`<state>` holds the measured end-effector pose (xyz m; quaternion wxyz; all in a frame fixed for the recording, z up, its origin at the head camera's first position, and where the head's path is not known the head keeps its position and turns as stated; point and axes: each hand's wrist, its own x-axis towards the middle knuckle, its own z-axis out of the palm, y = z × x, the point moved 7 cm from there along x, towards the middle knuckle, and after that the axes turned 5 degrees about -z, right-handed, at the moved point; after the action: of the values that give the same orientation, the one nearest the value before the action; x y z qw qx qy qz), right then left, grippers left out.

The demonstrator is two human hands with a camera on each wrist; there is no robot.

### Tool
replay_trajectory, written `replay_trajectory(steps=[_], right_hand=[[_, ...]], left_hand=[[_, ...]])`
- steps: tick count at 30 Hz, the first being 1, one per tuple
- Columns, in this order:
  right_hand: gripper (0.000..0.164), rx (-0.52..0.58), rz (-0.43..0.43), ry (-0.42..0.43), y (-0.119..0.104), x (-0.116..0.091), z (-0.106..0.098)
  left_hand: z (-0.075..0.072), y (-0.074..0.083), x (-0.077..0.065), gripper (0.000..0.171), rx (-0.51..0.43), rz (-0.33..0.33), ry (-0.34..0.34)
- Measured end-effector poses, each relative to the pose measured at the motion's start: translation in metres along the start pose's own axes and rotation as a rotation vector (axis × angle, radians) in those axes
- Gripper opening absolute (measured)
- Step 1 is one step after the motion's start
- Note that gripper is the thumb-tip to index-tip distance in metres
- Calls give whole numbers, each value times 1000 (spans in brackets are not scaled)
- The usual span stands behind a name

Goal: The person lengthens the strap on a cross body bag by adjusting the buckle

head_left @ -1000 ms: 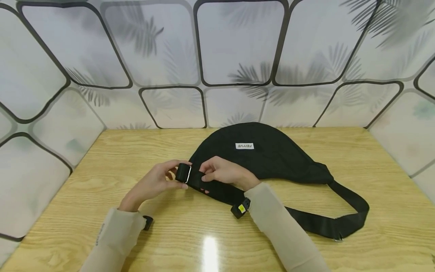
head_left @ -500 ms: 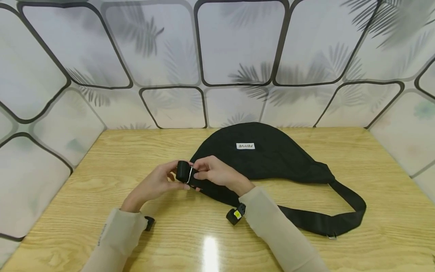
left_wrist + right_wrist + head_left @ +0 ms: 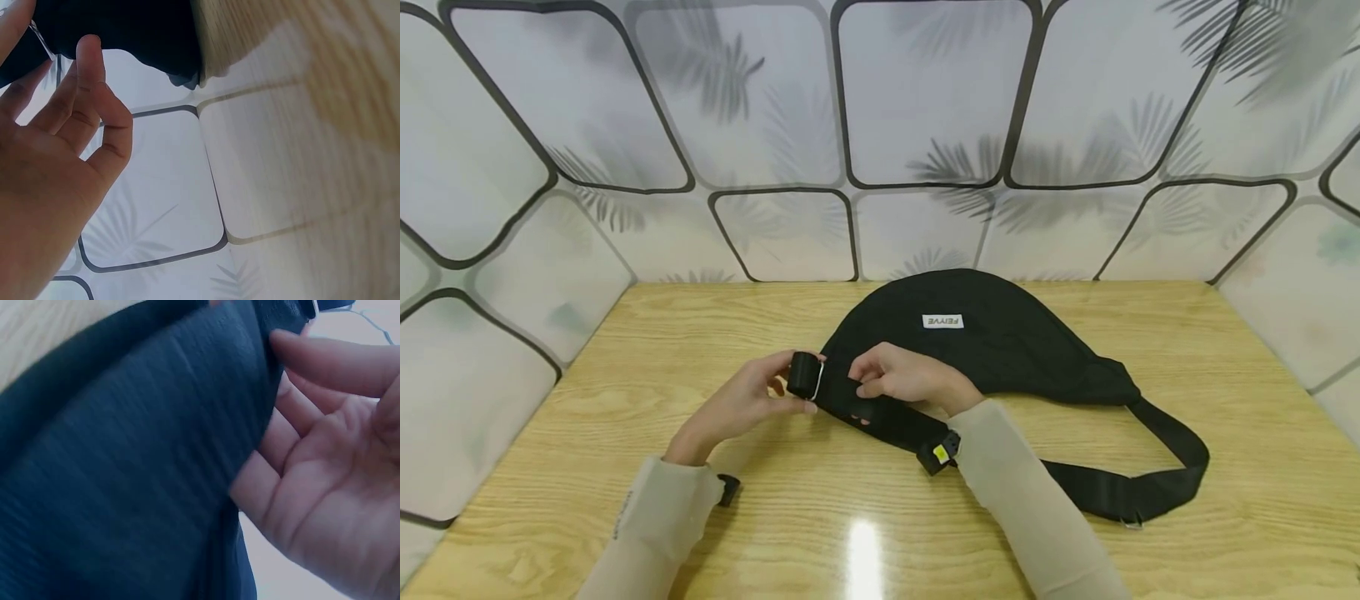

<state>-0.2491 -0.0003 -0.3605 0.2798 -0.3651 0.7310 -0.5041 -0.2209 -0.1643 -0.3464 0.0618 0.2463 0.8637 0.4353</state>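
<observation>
A black waist bag [image 3: 1000, 342] with a white label [image 3: 942, 322] lies on the wooden table. At its left end, my left hand [image 3: 737, 406] holds a metal strap slider [image 3: 819, 381] between thumb and fingers. A short loop of black webbing [image 3: 802, 375] bulges out of that slider toward the palm. Just right of it, my right hand [image 3: 917, 382] pinches the black strap [image 3: 137, 444] between thumb and fingers, which the right wrist view shows close up. In the left wrist view, dark fabric [image 3: 137, 25] hangs beyond the left fingers, and the slider is mostly cut off.
The rest of the strap [image 3: 1097, 493] curves round to the bag's right end, with a second metal slider [image 3: 1133, 525] on it. Wrist cameras [image 3: 938, 454] sit at both cuffs. Patterned fabric walls [image 3: 925, 125] stand behind and beside the wooden table [image 3: 775, 533].
My right hand went left up to the slider, then drew back right with the strap. The left hand stayed nearly in place. The strap's right-hand bend shifted slightly left.
</observation>
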Motion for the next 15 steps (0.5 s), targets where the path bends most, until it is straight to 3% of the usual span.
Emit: replay_trajectory(steps=[5,11,15], right_hand=[[14,103,-42,56,-6,3,5],[13,133,-21,181,-10,8,12],[11,120,-3,208,-10,9,9]], left_hand=[[1,0,0,50,-11,-12,11],[6,2,0,48,-64,2,-10],[6,2,1,47,-57,-8,-5]])
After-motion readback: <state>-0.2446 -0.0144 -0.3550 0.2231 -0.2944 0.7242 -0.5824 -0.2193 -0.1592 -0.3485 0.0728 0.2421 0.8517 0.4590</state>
